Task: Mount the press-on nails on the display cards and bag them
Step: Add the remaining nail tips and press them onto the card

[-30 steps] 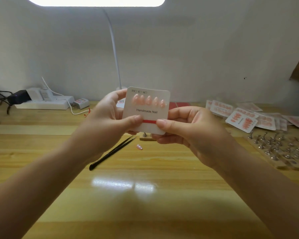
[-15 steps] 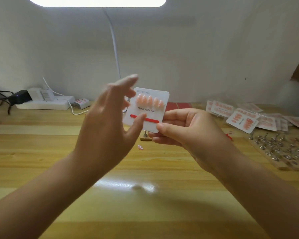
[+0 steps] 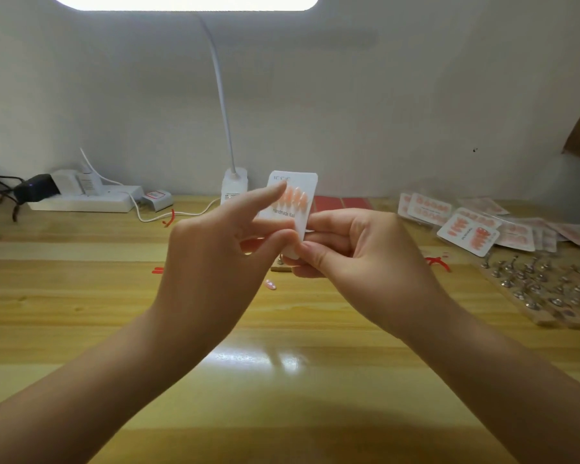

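The right hand (image 3: 359, 249) pinches the lower right edge of a white card (image 3: 302, 209) between thumb and curled fingers, holding it upright above the counter (image 3: 282, 363) and turned toward the lamp (image 3: 234, 182), likely so the row of pink nails (image 3: 295, 197) on its upper half can be seen. The left hand (image 3: 215, 259) works at the card's lower part, thumb pressed near the bottom edge and forefinger stretched out across the nails; it seems to be peeling a red strip there, though the hand hides it. One loose nail (image 3: 270, 285) lies on the counter below, and finished bagged cards (image 3: 466, 229) are piled at the right, out of the way.
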Available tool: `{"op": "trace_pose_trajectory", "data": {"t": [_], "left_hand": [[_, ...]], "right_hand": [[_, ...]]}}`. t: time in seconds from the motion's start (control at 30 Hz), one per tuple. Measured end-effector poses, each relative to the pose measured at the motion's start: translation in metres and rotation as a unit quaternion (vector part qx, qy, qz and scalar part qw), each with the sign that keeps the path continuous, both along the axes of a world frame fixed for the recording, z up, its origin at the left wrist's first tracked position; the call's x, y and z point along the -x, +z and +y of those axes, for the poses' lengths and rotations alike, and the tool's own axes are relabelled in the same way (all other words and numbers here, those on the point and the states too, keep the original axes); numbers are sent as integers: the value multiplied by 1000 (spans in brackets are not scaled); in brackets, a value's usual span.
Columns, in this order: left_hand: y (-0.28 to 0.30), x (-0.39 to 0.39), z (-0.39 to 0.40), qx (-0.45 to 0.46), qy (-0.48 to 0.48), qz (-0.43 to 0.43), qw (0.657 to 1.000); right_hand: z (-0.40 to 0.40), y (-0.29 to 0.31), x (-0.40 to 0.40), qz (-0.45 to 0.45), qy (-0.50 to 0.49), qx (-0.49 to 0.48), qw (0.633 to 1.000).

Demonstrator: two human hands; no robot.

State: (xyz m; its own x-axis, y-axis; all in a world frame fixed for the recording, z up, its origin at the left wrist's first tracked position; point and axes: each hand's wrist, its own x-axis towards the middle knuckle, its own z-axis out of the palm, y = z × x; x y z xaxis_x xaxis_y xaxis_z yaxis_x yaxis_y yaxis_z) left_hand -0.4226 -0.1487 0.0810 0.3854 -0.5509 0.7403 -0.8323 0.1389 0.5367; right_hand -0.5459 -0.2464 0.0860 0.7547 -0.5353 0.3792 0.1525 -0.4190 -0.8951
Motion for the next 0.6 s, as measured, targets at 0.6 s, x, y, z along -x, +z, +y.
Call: {"op": "trace_pose_trajectory", "data": {"t": [0.6], "left_hand": [[-13, -5, -7, -12, -29, 95, 995]], "right_hand": [[-2, -8, -4, 17, -20, 13, 1000]]}}
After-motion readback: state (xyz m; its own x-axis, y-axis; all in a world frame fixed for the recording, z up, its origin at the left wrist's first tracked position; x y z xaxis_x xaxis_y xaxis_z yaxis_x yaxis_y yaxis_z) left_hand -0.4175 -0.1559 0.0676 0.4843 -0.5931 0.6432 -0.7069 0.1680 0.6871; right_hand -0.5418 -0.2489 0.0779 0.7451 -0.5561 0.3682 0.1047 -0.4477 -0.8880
